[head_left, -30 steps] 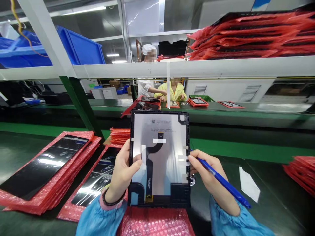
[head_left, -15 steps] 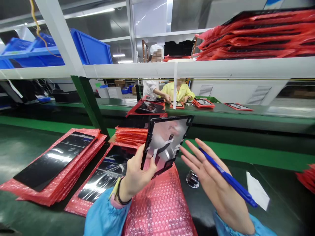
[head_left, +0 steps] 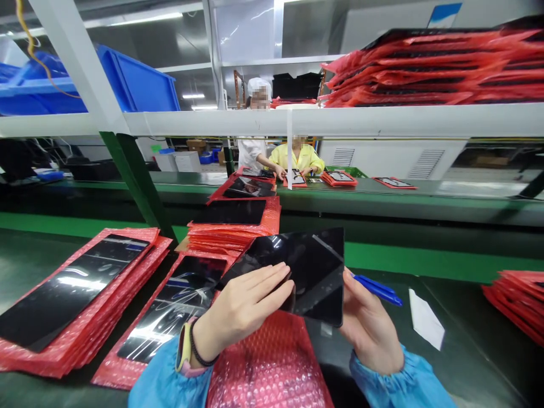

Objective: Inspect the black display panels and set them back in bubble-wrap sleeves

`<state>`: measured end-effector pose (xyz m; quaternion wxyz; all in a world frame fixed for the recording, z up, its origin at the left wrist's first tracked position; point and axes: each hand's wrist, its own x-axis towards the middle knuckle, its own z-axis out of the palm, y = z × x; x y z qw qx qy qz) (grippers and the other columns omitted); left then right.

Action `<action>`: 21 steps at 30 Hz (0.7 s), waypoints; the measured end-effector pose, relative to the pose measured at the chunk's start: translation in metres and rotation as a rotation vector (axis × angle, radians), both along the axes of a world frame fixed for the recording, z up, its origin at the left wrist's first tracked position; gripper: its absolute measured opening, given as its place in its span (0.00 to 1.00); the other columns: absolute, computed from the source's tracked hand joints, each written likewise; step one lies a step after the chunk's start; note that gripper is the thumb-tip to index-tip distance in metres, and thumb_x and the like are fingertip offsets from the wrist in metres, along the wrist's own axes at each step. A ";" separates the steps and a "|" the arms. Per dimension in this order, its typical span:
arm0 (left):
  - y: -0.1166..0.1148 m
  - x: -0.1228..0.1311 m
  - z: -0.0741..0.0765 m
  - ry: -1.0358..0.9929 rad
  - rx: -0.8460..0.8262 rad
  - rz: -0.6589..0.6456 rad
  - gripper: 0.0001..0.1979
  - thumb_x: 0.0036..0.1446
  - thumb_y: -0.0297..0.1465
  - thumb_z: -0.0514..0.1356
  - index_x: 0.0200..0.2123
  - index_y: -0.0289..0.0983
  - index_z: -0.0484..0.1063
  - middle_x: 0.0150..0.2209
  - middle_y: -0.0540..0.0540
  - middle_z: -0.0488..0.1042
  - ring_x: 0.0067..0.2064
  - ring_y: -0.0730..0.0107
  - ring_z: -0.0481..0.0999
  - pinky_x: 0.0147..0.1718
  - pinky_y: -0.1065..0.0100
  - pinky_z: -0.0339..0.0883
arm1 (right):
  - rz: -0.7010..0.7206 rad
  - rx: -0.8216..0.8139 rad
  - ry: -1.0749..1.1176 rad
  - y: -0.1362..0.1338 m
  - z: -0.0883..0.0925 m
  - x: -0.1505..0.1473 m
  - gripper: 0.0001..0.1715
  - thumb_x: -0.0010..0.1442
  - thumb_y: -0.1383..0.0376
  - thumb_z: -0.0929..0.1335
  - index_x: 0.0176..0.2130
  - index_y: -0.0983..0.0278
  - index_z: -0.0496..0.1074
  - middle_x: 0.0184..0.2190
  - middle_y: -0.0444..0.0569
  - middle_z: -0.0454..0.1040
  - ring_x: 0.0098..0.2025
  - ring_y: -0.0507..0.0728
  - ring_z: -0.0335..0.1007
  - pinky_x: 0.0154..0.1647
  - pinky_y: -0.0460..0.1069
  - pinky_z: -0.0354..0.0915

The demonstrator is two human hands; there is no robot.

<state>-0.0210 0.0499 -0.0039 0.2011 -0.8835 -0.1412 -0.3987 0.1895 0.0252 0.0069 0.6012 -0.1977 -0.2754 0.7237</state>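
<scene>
A black tablet screen (head_left: 319, 272) is held up tilted in front of me, its glossy face towards me. My right hand (head_left: 368, 326) grips its right edge, fingers behind the panel. A blue pen (head_left: 380, 290) sticks out beyond that hand, partly hidden by it. Across the left part of the glass lie the straight fingers of my left hand (head_left: 244, 306); its thumb is not clearly visible. Below the screen is a red bubble-wrap bag (head_left: 267, 360) on the bench.
Left of me are stacked red bubble bags with black screens on top (head_left: 76, 289), and another screen (head_left: 174, 309) beside them. More red bags (head_left: 229, 235) stand ahead. A white paper (head_left: 426, 319) lies right. Overhead runs a shelf (head_left: 238, 122); two people work beyond.
The panel has turned from its silvery back, with a ribbon cable, to its glossy front. My right hand has closed on its right edge; my left has gone from gripping to lying on the glass.
</scene>
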 end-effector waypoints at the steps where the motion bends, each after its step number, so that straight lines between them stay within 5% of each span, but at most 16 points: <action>1: -0.002 0.002 0.001 -0.008 -0.004 -0.002 0.15 0.59 0.16 0.52 0.48 0.26 0.71 0.49 0.30 0.77 0.57 0.54 0.72 0.54 0.58 0.71 | -0.006 -0.001 -0.005 -0.001 0.000 -0.001 0.11 0.44 0.64 0.79 0.31 0.57 0.79 0.34 0.42 0.83 0.35 0.58 0.80 0.49 0.58 0.72; 5: -0.016 0.006 0.008 -0.058 -0.068 -0.095 0.09 0.60 0.21 0.57 0.43 0.29 0.73 0.49 0.31 0.77 0.61 0.48 0.65 0.55 0.51 0.69 | -0.076 0.022 -0.028 -0.007 -0.007 -0.006 0.20 0.43 0.66 0.78 0.39 0.54 0.79 0.41 0.44 0.82 0.41 0.61 0.80 0.50 0.58 0.72; 9: -0.032 0.003 0.015 -0.052 -0.170 -0.267 0.06 0.60 0.21 0.58 0.40 0.29 0.74 0.42 0.38 0.81 0.55 0.58 0.74 0.57 0.58 0.68 | -0.125 0.129 -0.097 -0.008 -0.018 -0.012 0.31 0.47 0.69 0.76 0.50 0.50 0.74 0.48 0.44 0.79 0.47 0.61 0.77 0.52 0.56 0.70; 15: -0.033 0.001 0.020 -0.139 -0.223 -0.259 0.10 0.61 0.29 0.61 0.42 0.28 0.73 0.41 0.33 0.81 0.52 0.56 0.77 0.53 0.62 0.72 | -0.094 0.194 -0.149 -0.012 -0.019 -0.013 0.33 0.49 0.65 0.75 0.54 0.50 0.70 0.50 0.46 0.78 0.51 0.63 0.75 0.56 0.58 0.67; 21: -0.037 0.000 0.012 -0.295 -0.471 -0.205 0.08 0.59 0.21 0.59 0.41 0.35 0.72 0.44 0.40 0.81 0.48 0.62 0.80 0.48 0.70 0.75 | -0.094 0.153 -0.206 -0.020 -0.012 -0.013 0.35 0.48 0.63 0.76 0.55 0.48 0.69 0.55 0.44 0.74 0.59 0.66 0.67 0.61 0.61 0.61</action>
